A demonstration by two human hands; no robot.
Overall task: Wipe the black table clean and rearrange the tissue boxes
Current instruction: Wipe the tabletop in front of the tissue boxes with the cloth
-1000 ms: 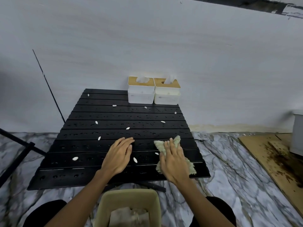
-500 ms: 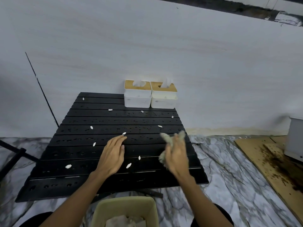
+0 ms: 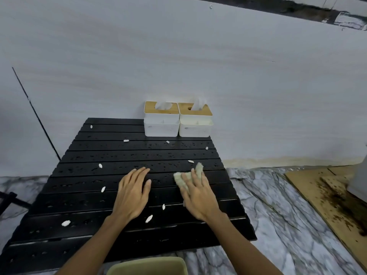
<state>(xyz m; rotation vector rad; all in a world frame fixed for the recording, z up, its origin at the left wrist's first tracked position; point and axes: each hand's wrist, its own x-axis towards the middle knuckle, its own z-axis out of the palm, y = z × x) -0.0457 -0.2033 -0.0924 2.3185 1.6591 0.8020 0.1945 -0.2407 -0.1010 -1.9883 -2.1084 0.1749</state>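
Observation:
The black slatted table (image 3: 83,197) carries water drops and several white scraps, such as one scrap (image 3: 66,223) near the front left. My right hand (image 3: 198,197) presses a pale green cloth (image 3: 181,179) flat onto the slats at the right middle. My left hand (image 3: 132,192) lies palm down beside it, fingers apart, holding nothing. Two white tissue boxes with wooden lids stand side by side against the wall at the table's far edge: the left box (image 3: 161,121) and the right box (image 3: 195,122).
A beige bin (image 3: 148,266) sits at the bottom edge by my knees. Marble floor (image 3: 278,225) lies to the right, with stained cardboard (image 3: 337,205) and a white container (image 3: 360,179) further right. A black frame (image 3: 10,199) is at the left.
My right hand lifted the cloth off the near right slats, carried it further from me and pressed it down again. My left hand slid slightly forward.

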